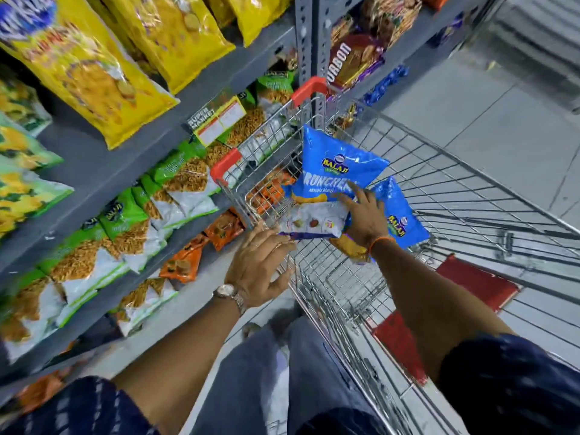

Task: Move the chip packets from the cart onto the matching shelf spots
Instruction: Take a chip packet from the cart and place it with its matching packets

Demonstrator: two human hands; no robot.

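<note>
A wire shopping cart (pixel 439 196) with red corner guards stands against the shelves. Inside its near end, a blue chip packet (pixel 337 166) stands tilted, and a second blue packet (pixel 400 219) lies behind my right hand. My right hand (pixel 365 218) rests fingers spread on the lower part of the front blue packet. My left hand (pixel 260 265) is at the cart's near rim, fingers touching the bottom edge of that packet. Whether either hand grips it is unclear. The grey shelf (pixel 103 180) on the left holds green-and-white snack packets (pixel 131 227).
Yellow packets (pixel 94 73) hang over the upper shelf. Orange packets (pixel 185 262) sit on the bottom shelf by the cart. Biscuit packs (pixel 354 61) fill the far rack. A red panel (pixel 477 281) lies in the cart's lower part. Grey tiled floor (pixel 502 98) spreads to the right.
</note>
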